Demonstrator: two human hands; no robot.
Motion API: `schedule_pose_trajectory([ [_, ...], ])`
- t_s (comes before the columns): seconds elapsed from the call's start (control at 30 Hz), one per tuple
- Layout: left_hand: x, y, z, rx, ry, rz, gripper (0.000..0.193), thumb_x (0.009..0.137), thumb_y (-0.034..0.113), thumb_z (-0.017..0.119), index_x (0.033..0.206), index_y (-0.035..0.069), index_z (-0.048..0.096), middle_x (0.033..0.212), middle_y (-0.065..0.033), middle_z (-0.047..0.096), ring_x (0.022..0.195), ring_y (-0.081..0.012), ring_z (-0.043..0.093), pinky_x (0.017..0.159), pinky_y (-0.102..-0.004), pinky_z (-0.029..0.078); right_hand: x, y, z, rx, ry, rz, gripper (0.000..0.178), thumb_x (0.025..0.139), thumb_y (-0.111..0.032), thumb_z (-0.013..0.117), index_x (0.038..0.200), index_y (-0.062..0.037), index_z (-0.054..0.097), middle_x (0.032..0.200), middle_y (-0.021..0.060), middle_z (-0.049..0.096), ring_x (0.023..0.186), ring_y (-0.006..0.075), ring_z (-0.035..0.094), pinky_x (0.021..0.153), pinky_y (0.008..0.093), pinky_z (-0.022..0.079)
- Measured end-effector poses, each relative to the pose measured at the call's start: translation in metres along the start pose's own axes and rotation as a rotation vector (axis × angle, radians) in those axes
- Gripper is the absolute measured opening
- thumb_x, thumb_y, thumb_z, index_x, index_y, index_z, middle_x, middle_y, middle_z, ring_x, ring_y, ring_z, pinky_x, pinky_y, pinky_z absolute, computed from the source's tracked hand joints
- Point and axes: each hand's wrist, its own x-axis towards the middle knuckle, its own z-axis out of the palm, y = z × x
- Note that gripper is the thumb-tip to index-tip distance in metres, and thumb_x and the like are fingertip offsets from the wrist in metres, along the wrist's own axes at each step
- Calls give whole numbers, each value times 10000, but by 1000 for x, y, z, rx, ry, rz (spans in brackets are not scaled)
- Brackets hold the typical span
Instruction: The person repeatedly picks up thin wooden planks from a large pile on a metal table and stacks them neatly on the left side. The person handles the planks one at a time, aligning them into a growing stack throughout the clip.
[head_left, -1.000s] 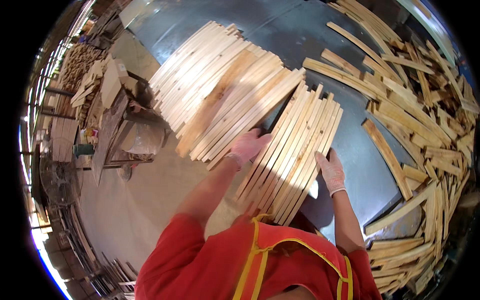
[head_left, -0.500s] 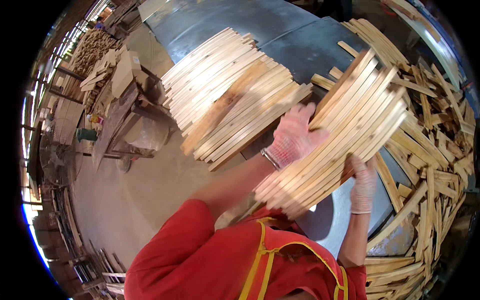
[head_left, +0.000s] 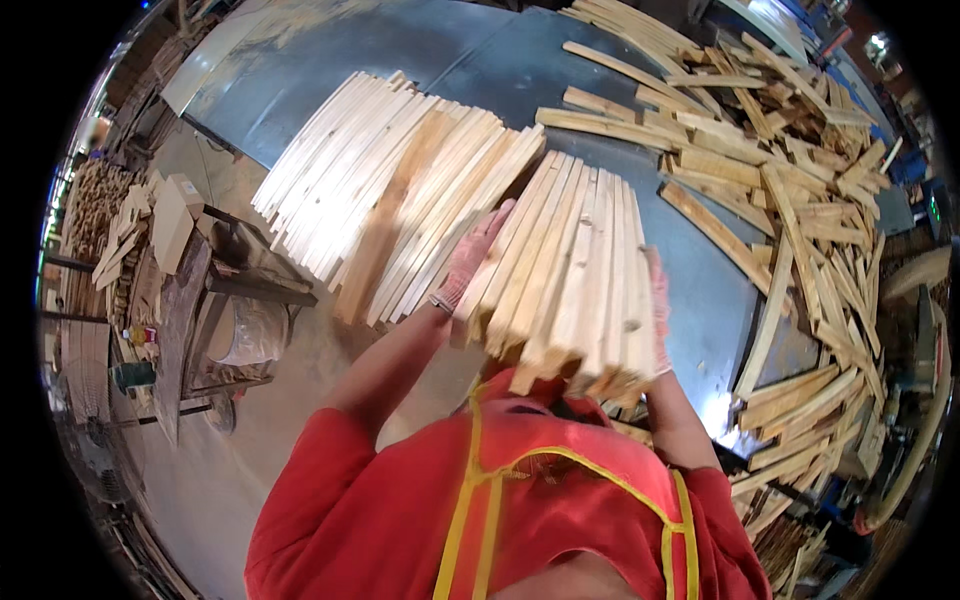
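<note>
A bundle of pale wooden strips [head_left: 585,255] is squeezed between my two gloved hands, near the front of my body. My left hand [head_left: 478,252] presses flat along the bundle's left side, fingers pointing away from me. On the opposite side, my right hand [head_left: 659,310] grips the edge, its fingers mostly hidden by the wood. The near ends of the strips are uneven and overhang the table's edge. Just left of the bundle lies a wide row of similar strips [head_left: 350,180], with a darker brown board [head_left: 395,215] among them.
The blue-grey metal table [head_left: 460,60] stretches away ahead. A loose heap of wood offcuts [head_left: 790,210] covers its right side. On the left stand a rough wooden bench [head_left: 195,300], a cardboard box [head_left: 177,220] and a fan [head_left: 95,430].
The bundle has turned more upright and come down toward the table's near edge. My left hand has moved from its top to its left side; my right hand stays on the right side.
</note>
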Motion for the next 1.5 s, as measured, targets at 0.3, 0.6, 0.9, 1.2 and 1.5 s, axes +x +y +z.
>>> schedule_pose_trajectory([
  [0.3, -19, 76, -39, 1595, -721, -75, 664, 950, 277, 678, 1556, 76, 497, 1513, -79, 557, 1397, -290, 518, 1158, -413, 423, 17, 109, -57, -2047, -31, -361, 615, 902, -231, 626, 1467, -2, 544, 1453, 205, 591, 1402, 369, 525, 1146, 463, 455],
  [0.6, -79, 61, -55, 1475, -116, -112, 535, 906, 217, 684, 1419, 102, 583, 1442, -78, 590, 1356, -300, 540, 1091, -461, 479, 24, 65, -81, -1211, -60, 38, 939, 913, -443, 751, 1643, -15, 341, 1068, 162, 752, 1019, 282, 726, 931, 370, 559],
  [0.9, -164, 79, -89, 862, 330, -545, 279, 914, 252, 765, 1122, 66, 752, 1007, -175, 730, 998, -359, 710, 909, -431, 569, 60, 77, -17, -1134, -365, 205, 1045, 895, -409, 829, 1642, 13, 233, 1432, 240, 637, 1348, 321, 606, 1141, 377, 452],
  [1.2, -247, 25, 15, -748, 487, -972, 435, 1017, 373, 727, 1284, 39, 652, 1060, -72, 695, 1010, -204, 697, 915, -380, 570, 79, 76, -39, -1077, -429, 179, 946, 931, -233, 798, 1669, -20, 246, 1334, 178, 649, 1191, 251, 637, 991, 351, 523],
  [1.5, -194, 150, -10, -361, 330, -965, 614, 1028, 235, 748, 1534, -14, 504, 1383, -160, 664, 1257, -231, 642, 1088, -359, 531, 6, 66, 71, -576, -208, 178, 803, 997, -381, 753, 1617, -35, 378, 1191, 143, 665, 1046, 241, 675, 883, 390, 591],
])
